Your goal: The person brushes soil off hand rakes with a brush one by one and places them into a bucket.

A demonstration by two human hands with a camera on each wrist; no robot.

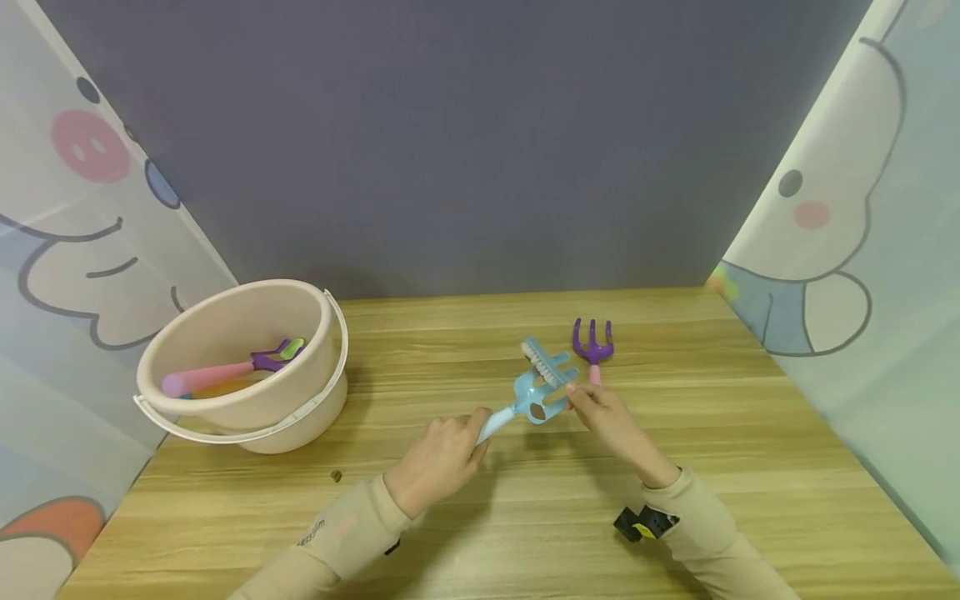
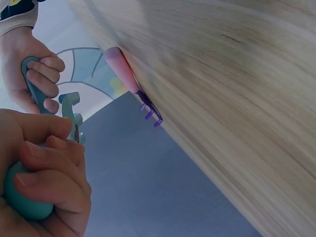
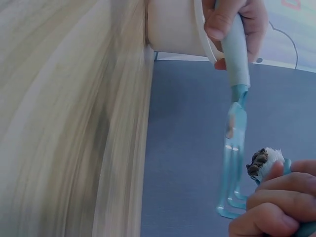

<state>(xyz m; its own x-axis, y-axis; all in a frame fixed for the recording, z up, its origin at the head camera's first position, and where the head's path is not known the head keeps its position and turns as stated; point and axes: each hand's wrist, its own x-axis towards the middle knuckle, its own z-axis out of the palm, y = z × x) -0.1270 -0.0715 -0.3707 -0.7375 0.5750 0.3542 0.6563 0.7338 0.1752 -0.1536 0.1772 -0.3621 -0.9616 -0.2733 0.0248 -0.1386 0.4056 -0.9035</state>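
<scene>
The sleeves [image 1: 701, 517] are beige (dark lettering [image 1: 311, 532] marks the left).

There's a short run of small dark lettering [image 1: 311, 533] slanting along the person's left sleeve [image 1: 352, 529]. I can make out an "m" at its end; the rest is too small to read surely.

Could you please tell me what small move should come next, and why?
Probably sweep the brush, held in the right hand, over the brown patch on the blue rake: the left hand grips the rake, and the bristles are nearby.
</scene>
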